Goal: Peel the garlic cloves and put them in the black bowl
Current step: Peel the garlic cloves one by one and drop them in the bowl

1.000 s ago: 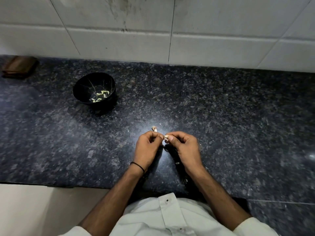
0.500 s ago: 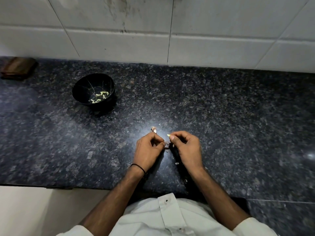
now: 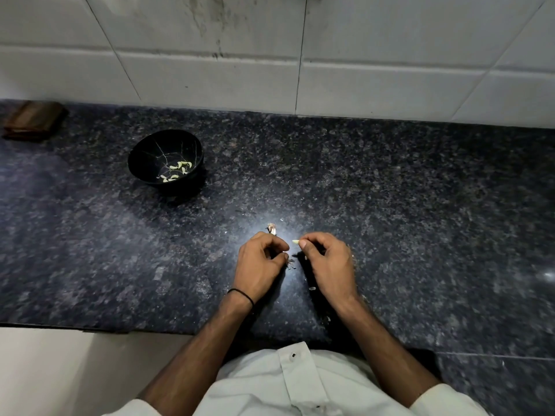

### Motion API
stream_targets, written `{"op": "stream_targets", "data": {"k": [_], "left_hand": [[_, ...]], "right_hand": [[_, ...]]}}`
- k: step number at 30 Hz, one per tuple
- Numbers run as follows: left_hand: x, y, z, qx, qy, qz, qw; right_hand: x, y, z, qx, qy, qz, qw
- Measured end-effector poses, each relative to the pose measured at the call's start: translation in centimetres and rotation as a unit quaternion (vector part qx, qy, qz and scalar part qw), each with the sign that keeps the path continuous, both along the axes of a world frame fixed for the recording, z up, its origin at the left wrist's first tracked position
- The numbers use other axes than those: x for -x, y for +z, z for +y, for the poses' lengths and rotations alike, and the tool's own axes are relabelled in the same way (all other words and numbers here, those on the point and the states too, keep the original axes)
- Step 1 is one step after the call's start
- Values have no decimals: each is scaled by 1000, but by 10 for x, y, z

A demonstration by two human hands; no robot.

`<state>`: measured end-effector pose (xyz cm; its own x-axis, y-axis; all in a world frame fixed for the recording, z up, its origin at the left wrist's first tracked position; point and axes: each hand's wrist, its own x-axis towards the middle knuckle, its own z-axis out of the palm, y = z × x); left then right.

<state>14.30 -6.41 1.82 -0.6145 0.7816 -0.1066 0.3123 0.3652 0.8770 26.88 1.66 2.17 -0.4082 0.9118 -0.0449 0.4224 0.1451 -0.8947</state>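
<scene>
1. White shirt (image 3: 285, 385) fills the bottom edge, cut off by the frame. Both forearms reach out over the dark speckled table (image 3: 405, 220).
2. Black band (image 3: 241, 295) sits on the left wrist.
3. A few pale flakes (image 3: 312, 288) lie on the table beside the right wrist. Too small to identify; probably bits of skin.
4. Left hand (image 3: 259, 265): fingers curled in, thumb towards the right hand. Dark skin scraps (image 3: 290, 264) sit right at its thumb tip. Cannot tell whether it pinches them or they lie on the table.
5. Right hand (image 3: 326, 262): fingers curled, thumb and forefinger pinching a pale garlic clove (image 3: 295, 241). Only the clove's tip pokes out towards the left; the rest is hidden in the pinch. The tip looks peeled.
6. The hands are close but apart, with a small gap between them.
7. Just beyond the left hand's knuckles, a small brownish garlic piece (image 3: 271, 229) lies in the glare patch. It is partly hidden by the knuckles, so I cannot tell if it is a whole clove.
8. Further back and to the left, well apart from the hands, the black bowl (image 3: 150, 145) stands upright on the table. Several pale peeled cloves (image 3: 177, 169) lie in its bottom; the count is unclear.
9. Far left, against the wall, there is a brown flat object (image 3: 33, 121), blurred and unidentifiable.
10. White tiled wall (image 3: 375, 85) runs along the back, with dark streaks near the top.
</scene>
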Motion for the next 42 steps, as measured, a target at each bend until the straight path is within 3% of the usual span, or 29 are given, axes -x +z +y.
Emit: {"op": "stream_targets", "data": {"k": [18,22,25,28,35,42], "left_hand": [[7,5,-8,-37,25,-81,996],[21,-5,-15,-31,76,-16,996],[34,-15,-23,-20,102,30,994],[42,-18,-28,-10,112,75,991],[44,-14,-37,-15,85,121,989],[35,-3,-53,-46,68,109,991]], "right_hand": [[6,4,-6,28,48,5,998],[1,7,-1,-60,20,-13,998],[-4,5,-4,-112,8,-94,989],[-2,-7,-16,-145,48,-194,969],[8,-14,-31,-235,228,-199,924],[-55,-14,0,-314,424,-268,806]]}}
